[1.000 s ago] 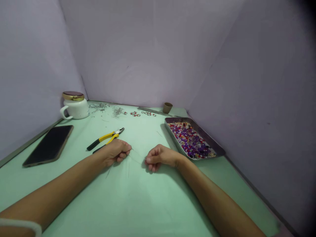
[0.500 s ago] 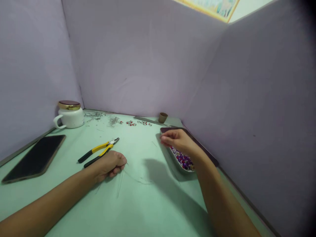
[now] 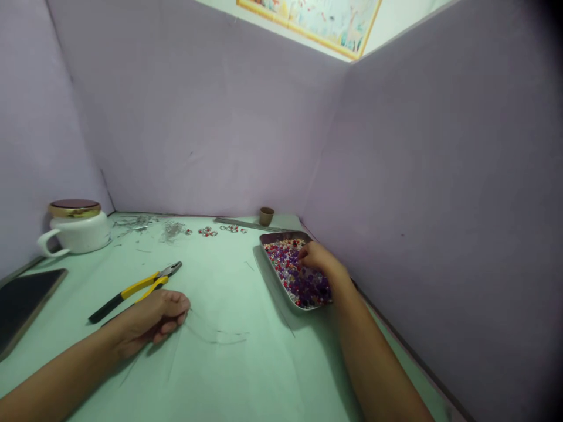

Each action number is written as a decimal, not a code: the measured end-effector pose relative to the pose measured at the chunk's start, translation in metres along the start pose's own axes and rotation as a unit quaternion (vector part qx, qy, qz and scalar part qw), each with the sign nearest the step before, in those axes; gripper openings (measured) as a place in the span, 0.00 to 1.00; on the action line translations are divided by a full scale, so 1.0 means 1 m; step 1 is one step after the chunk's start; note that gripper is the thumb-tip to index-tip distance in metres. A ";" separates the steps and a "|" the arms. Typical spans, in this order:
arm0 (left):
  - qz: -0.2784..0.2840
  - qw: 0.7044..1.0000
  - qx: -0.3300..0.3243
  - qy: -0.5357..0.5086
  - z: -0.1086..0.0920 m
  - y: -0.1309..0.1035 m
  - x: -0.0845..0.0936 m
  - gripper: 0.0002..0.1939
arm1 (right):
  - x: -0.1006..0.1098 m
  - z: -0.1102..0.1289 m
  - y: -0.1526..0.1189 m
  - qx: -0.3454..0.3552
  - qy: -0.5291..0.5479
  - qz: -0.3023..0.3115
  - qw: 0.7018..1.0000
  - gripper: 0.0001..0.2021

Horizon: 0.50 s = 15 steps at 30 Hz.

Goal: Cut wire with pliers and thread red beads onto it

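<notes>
My left hand [image 3: 160, 319] rests on the table with thumb and fingertips pinched on a thin wire [image 3: 206, 340]. Strands of the wire curve away to the right across the green surface. Beside that hand lie pliers [image 3: 139, 285] with yellow and black handles, partly hidden behind it. My right hand [image 3: 321, 261] dips into a metal tray [image 3: 278, 288], its fingers curled together among small red, purple and white beads [image 3: 284, 261]. Whether a bead is between those fingertips is hidden.
At the back left stands a white mug [image 3: 83, 231] with a gold-rimmed lid; a phone [image 3: 24, 302] lies in front. Wire scraps [image 3: 173, 231], beaded wire pieces [image 3: 207, 231], flat strips [image 3: 237, 223] and a small brown cup [image 3: 266, 216] line the back. Purple walls surround the table.
My right hand has gone from above the tray's far edge down into the beads. My left hand keeps its pinch on the wire. The view has turned to the right.
</notes>
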State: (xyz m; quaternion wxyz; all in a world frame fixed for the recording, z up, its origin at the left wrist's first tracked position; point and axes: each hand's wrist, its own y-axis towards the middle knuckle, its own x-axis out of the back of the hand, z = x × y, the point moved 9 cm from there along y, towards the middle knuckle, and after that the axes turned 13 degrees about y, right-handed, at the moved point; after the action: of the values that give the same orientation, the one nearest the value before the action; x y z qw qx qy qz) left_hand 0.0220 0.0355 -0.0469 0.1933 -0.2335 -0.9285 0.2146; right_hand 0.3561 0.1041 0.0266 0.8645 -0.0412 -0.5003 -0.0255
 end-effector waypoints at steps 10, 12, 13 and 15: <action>-0.004 1.000 -0.002 -0.005 -0.003 -0.004 -0.001 0.13 | -0.033 0.012 0.001 0.034 -0.085 0.039 0.995 0.10; -0.007 1.000 -0.003 -0.006 -0.003 -0.003 -0.001 0.13 | -0.032 0.012 0.001 0.038 -0.092 0.036 0.994 0.07; -0.008 1.000 -0.004 -0.006 -0.003 -0.003 -0.001 0.13 | -0.032 0.012 0.000 0.040 -0.095 0.033 0.994 0.07; -0.007 1.000 -0.006 -0.006 -0.004 -0.003 -0.002 0.12 | -0.031 0.014 0.000 0.044 -0.104 0.024 0.993 0.08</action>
State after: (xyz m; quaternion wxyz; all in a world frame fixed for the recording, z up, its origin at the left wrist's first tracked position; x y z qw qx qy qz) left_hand 0.0241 0.0336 -0.0431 0.1873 -0.2267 -0.9327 0.2090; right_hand 0.3291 0.1053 0.0068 0.8094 -0.0180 -0.5866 0.0219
